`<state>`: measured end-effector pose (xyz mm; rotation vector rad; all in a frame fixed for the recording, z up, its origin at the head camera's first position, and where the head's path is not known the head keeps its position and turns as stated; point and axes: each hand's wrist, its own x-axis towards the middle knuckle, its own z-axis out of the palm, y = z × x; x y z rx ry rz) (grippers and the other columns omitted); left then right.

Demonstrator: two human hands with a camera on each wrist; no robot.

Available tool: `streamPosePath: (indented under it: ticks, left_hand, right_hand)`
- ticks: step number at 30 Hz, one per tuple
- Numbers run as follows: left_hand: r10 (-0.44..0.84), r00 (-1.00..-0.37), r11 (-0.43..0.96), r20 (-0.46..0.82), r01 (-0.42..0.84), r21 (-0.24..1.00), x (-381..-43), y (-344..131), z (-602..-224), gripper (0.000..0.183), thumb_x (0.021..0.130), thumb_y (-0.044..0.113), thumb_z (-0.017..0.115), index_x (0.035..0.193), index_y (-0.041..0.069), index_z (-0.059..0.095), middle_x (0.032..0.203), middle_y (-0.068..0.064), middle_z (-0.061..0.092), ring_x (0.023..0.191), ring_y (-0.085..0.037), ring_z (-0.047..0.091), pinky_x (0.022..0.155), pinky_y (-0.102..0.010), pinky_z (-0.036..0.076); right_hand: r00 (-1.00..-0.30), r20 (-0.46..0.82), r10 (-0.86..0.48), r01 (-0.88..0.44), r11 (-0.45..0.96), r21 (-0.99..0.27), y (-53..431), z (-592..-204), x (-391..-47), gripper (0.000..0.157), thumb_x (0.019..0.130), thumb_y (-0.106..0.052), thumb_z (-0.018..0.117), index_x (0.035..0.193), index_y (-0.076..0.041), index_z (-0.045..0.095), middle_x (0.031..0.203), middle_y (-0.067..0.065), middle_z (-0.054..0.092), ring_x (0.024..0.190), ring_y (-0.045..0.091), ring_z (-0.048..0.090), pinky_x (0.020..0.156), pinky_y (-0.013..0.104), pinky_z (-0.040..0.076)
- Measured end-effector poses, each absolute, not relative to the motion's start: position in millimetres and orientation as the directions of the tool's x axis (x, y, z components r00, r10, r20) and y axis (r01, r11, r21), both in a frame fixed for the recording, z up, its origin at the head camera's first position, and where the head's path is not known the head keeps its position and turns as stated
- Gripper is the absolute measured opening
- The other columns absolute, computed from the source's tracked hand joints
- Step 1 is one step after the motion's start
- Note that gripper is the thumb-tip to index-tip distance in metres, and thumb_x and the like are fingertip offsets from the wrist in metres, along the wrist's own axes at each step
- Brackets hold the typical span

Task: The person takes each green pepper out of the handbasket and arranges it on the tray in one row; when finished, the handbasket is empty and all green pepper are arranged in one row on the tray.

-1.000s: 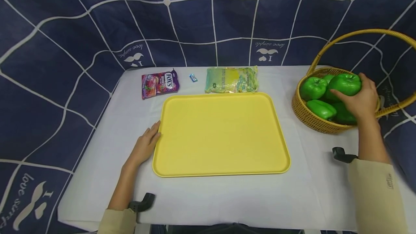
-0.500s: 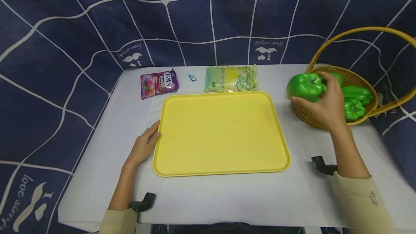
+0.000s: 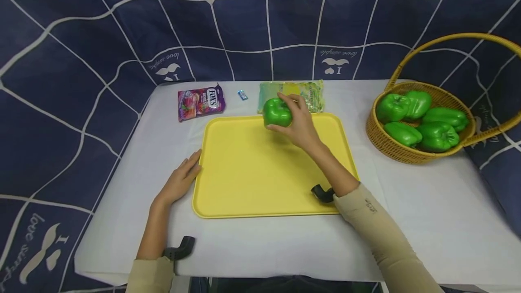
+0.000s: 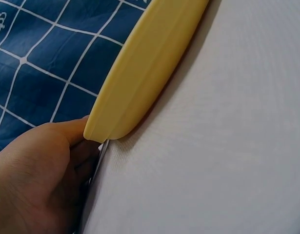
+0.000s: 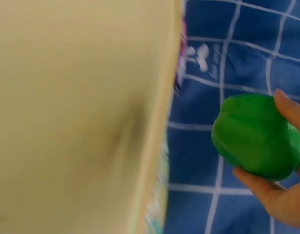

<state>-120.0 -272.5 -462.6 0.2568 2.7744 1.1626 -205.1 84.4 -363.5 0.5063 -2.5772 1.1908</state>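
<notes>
A green bell pepper point(image 3: 277, 112) is held up over the far edge of the yellow tray point(image 3: 252, 171). My right hand point(image 3: 300, 123) grips it between thumb and fingers, and the right wrist view shows the same pepper point(image 5: 254, 136) clear of the tray. At the tray's left edge lies my left hand point(image 3: 181, 180), its fingers fairly straight and touching the rim. In the left wrist view that hand point(image 4: 47, 170) is beside the tray's corner point(image 4: 115, 112). Several more green peppers point(image 3: 437, 137) lie in a wicker basket point(image 3: 390, 150) at the right.
Behind the tray are a purple Fox's candy bag point(image 3: 201, 102), a small blue wrapped piece point(image 3: 242, 95) and a green-yellow packet point(image 3: 317, 96), partly covered by my right hand. The basket's tall handle point(image 3: 452, 36) arches up. A dark blue checked cloth point(image 3: 244, 21) hangs behind the white table.
My right hand has lifted the bell pepper out of the basket and carried it left across to above the tray. My left hand stays at the tray's left edge.
</notes>
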Motion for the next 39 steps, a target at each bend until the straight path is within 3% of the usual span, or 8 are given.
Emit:
streamPosePath:
  ticks: [7,18,21,25,30,39]
  left_hand:
    - [0.210,-0.976,0.685,-0.066,0.098,0.722,-120,-274,-463,0.052,0.099,0.039,0.038,0.147,0.027,0.021,0.152,-0.005,0.019,0.139,-0.025,0.011,0.112,-0.048,0.006]
    - [0.213,-0.972,0.687,-0.101,0.075,0.722,-119,-273,-460,0.053,0.098,0.042,0.038,0.147,0.030,0.020,0.152,-0.003,0.018,0.140,-0.026,0.008,0.111,-0.051,0.006]
    - [0.207,-0.972,0.687,-0.112,0.063,0.724,-117,-274,-458,0.055,0.097,0.042,0.041,0.147,0.030,0.022,0.152,-0.002,0.019,0.139,-0.029,0.009,0.111,-0.052,0.008]
    - [0.200,-0.979,0.674,-0.031,0.115,0.729,-113,-277,-456,0.057,0.093,0.038,0.053,0.144,0.025,0.032,0.149,-0.001,0.027,0.137,-0.027,0.020,0.110,-0.050,0.017]
    - [0.181,-0.983,0.642,-0.015,0.106,0.759,-113,-282,-457,0.059,0.087,0.039,0.062,0.140,0.024,0.041,0.144,0.003,0.036,0.134,-0.024,0.028,0.108,-0.048,0.024]
    - [0.215,-0.972,0.607,-0.097,0.056,0.792,-112,-288,-454,0.059,0.086,0.040,0.063,0.139,0.027,0.042,0.143,0.007,0.037,0.135,-0.022,0.027,0.109,-0.049,0.022]
  right_hand:
    - [-0.929,0.236,-0.285,-0.367,0.620,-0.694,42,-388,-216,0.083,0.068,-0.034,0.082,0.138,-0.016,0.041,0.135,0.014,0.029,0.120,0.031,0.040,0.094,0.043,0.043]
    - [-0.905,0.153,-0.398,-0.401,0.674,-0.620,37,-404,-213,0.086,0.071,-0.035,0.080,0.140,-0.012,0.034,0.143,0.016,0.024,0.128,0.034,0.032,0.094,0.047,0.043]
    - [-0.885,0.121,-0.450,-0.421,0.660,-0.623,38,-401,-209,0.088,0.075,-0.035,0.077,0.143,-0.012,0.028,0.146,0.019,0.018,0.128,0.037,0.032,0.093,0.048,0.044]
    - [-0.857,0.045,-0.514,-0.414,0.633,-0.654,39,-397,-204,0.084,0.082,-0.028,0.071,0.146,-0.010,0.020,0.147,0.021,0.011,0.127,0.038,0.033,0.095,0.047,0.043]
    - [-0.846,0.037,-0.532,-0.407,0.599,-0.690,36,-396,-203,0.080,0.083,-0.017,0.070,0.146,-0.008,0.021,0.144,0.020,0.021,0.125,0.035,0.036,0.099,0.044,0.040]
    - [-0.884,0.105,-0.455,-0.369,0.544,-0.753,-8,-405,-215,0.084,0.074,-0.024,0.079,0.141,-0.007,0.031,0.136,0.012,0.039,0.119,0.024,0.043,0.102,0.036,0.037]
